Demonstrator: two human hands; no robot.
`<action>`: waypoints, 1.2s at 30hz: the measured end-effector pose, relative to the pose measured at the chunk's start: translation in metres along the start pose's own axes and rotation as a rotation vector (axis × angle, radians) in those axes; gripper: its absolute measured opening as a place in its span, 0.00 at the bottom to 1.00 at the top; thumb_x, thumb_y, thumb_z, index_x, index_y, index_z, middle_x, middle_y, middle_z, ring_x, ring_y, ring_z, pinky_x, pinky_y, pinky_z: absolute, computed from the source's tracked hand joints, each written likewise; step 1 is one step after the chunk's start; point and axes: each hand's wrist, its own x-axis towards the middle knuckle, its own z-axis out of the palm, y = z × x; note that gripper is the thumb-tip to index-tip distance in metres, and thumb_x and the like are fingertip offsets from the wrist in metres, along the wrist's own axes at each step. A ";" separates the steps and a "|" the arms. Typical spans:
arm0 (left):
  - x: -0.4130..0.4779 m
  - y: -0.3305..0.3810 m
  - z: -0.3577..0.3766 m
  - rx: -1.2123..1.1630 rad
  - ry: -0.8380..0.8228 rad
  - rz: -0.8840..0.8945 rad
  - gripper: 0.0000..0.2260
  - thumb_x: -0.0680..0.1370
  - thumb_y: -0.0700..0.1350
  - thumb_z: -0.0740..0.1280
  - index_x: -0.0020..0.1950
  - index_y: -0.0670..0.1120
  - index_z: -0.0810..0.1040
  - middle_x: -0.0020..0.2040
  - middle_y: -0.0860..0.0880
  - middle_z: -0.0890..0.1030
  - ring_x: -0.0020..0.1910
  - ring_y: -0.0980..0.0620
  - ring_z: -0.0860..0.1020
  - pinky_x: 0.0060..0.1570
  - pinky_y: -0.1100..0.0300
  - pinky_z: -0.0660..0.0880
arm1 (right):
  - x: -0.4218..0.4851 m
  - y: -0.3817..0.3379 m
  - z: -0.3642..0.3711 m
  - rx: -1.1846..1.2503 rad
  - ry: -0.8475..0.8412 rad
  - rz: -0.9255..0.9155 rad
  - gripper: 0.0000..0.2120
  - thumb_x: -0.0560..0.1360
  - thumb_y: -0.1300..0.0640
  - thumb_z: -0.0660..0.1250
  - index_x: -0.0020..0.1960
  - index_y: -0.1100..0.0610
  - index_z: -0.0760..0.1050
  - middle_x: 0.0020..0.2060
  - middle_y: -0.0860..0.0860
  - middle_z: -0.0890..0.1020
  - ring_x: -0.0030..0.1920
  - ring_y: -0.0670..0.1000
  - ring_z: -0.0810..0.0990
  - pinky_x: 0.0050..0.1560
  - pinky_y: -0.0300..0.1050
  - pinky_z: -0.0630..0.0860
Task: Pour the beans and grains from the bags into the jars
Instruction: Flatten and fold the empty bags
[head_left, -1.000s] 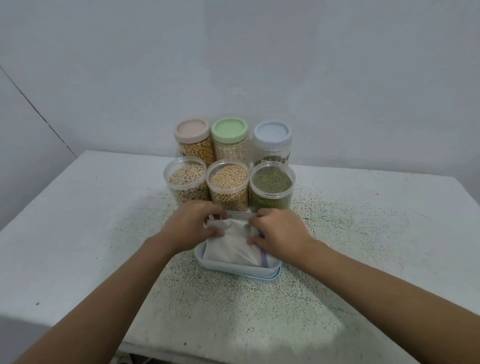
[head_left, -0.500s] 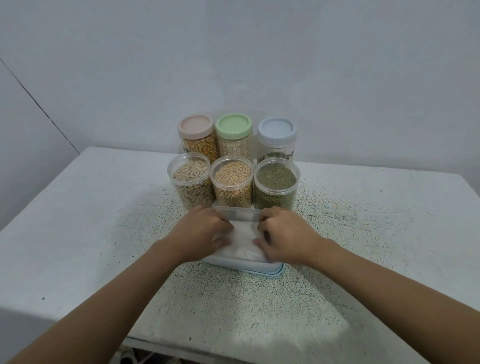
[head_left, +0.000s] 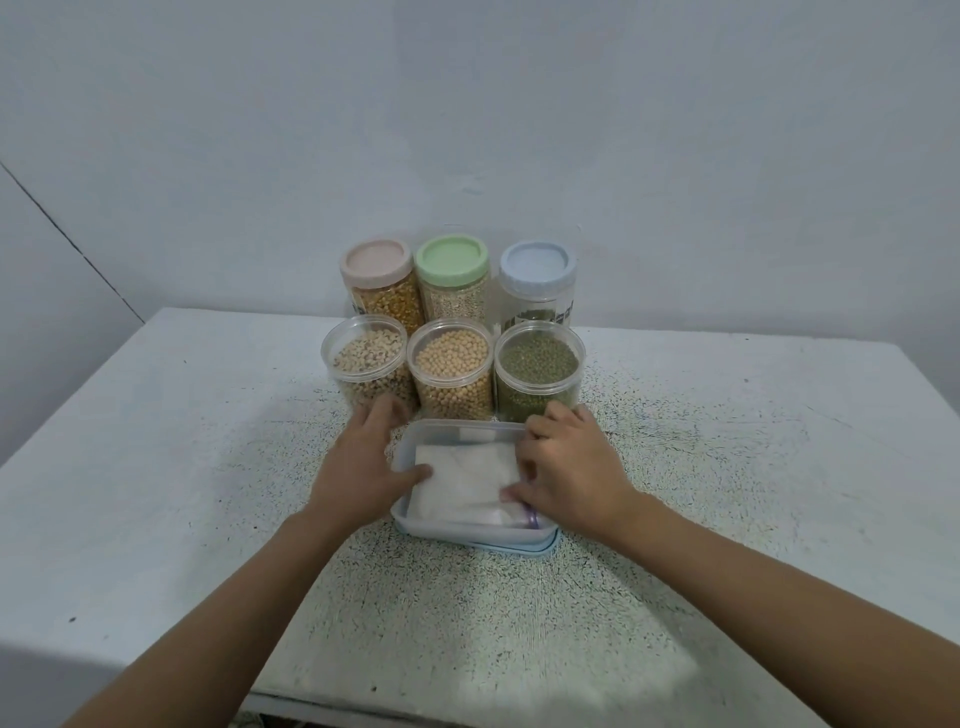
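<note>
On the speckled table, 3 lidded jars stand behind 3 open jars full of beans, just beyond a clear container. Folded white bags lie inside it. The left hand lies flat along its left wall, thumb on the bags; the right hand curls over their right edge, pinching it.

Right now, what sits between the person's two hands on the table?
In the head view, a clear plastic tub with a folded white bag inside lies between the left hand and the right hand; both hands touch the bag.
</note>
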 end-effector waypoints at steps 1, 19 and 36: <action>0.002 0.002 -0.001 -0.056 -0.073 -0.114 0.26 0.70 0.51 0.80 0.60 0.51 0.69 0.47 0.51 0.77 0.42 0.52 0.77 0.39 0.56 0.73 | -0.002 0.001 -0.001 0.041 0.019 0.064 0.20 0.61 0.39 0.81 0.35 0.49 0.73 0.36 0.41 0.70 0.40 0.47 0.67 0.42 0.45 0.64; -0.001 0.022 -0.002 -0.360 -0.251 -0.214 0.12 0.80 0.36 0.67 0.60 0.49 0.74 0.56 0.50 0.79 0.57 0.48 0.77 0.57 0.48 0.75 | -0.013 0.018 0.008 1.033 -0.188 0.839 0.31 0.61 0.49 0.84 0.62 0.52 0.78 0.53 0.48 0.85 0.52 0.51 0.85 0.58 0.55 0.82; 0.000 0.003 -0.023 -0.809 -0.194 -0.386 0.14 0.81 0.37 0.69 0.64 0.49 0.80 0.59 0.43 0.82 0.58 0.41 0.81 0.50 0.49 0.81 | -0.003 0.006 -0.010 0.723 -0.218 0.581 0.25 0.84 0.42 0.57 0.56 0.62 0.82 0.47 0.51 0.83 0.48 0.53 0.80 0.49 0.45 0.73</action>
